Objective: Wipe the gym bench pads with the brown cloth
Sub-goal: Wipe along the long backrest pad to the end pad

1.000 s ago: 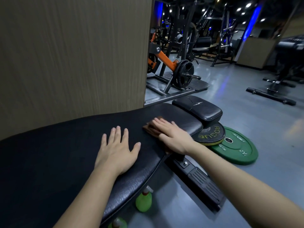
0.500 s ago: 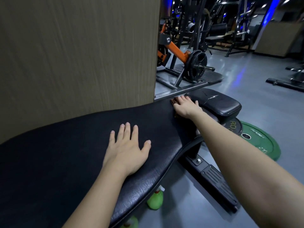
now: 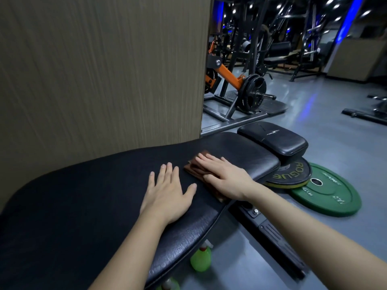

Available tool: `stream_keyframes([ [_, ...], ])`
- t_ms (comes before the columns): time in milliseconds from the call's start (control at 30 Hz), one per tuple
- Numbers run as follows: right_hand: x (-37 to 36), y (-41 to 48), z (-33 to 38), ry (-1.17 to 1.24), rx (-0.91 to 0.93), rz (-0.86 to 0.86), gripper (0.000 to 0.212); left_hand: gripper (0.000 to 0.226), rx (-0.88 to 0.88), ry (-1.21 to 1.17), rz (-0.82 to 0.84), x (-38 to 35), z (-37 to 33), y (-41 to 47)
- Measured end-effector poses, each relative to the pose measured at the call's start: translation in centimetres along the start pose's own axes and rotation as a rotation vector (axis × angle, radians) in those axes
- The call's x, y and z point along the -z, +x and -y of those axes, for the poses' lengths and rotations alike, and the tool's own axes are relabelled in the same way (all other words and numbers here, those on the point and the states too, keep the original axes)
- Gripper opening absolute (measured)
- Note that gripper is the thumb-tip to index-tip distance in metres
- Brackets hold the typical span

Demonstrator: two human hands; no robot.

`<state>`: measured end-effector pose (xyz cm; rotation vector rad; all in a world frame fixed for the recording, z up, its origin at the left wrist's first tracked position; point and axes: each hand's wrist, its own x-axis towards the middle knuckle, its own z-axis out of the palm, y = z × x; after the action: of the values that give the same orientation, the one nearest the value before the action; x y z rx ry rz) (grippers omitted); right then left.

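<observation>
The long black back pad (image 3: 88, 206) of the gym bench runs from lower left to the centre. A smaller black seat pad (image 3: 274, 141) sits beyond its far end. A folded brown cloth (image 3: 195, 169) lies on the back pad, near the pad's right edge. My right hand (image 3: 224, 176) presses flat on the cloth, fingers together, covering most of it. My left hand (image 3: 167, 193) rests flat on the pad just left of the cloth, fingers spread, holding nothing.
A wood-grain wall panel (image 3: 100, 70) stands close behind the bench. On the floor right of the bench lie a black plate (image 3: 291, 174) and a green plate (image 3: 326, 191). A green spray bottle (image 3: 201, 258) stands under the pad. Orange-and-black machines (image 3: 236, 80) fill the background.
My right hand slid the cloth out to the far end of the back pad, then drew it back toward my left hand. My left hand stayed planted on the pad.
</observation>
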<state>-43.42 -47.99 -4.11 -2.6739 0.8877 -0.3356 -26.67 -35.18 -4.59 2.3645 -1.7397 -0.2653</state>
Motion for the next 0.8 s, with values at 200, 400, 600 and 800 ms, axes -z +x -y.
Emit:
stream_keyframes([
  [200,1.5,-4.6,-5.6,0.102,-0.089,-0.128,0.06,0.08,0.001,0.034,-0.001,-0.2,-0.1,-0.1],
  [400,3.9,-0.5,-9.0,-0.055,-0.368,-0.14,0.058,0.08,0.003,0.04,-0.016,-0.5,-0.1,0.0],
  [600,4.1,3.2,-9.0,-0.144,-0.462,-0.13,0.059,0.079,0.001,0.026,-0.029,-0.6,0.1,0.3],
  [800,2.9,0.4,-4.2,-0.034,-0.42,-0.242,0.052,0.08,0.004,0.014,-0.023,-0.4,0.1,0.4],
])
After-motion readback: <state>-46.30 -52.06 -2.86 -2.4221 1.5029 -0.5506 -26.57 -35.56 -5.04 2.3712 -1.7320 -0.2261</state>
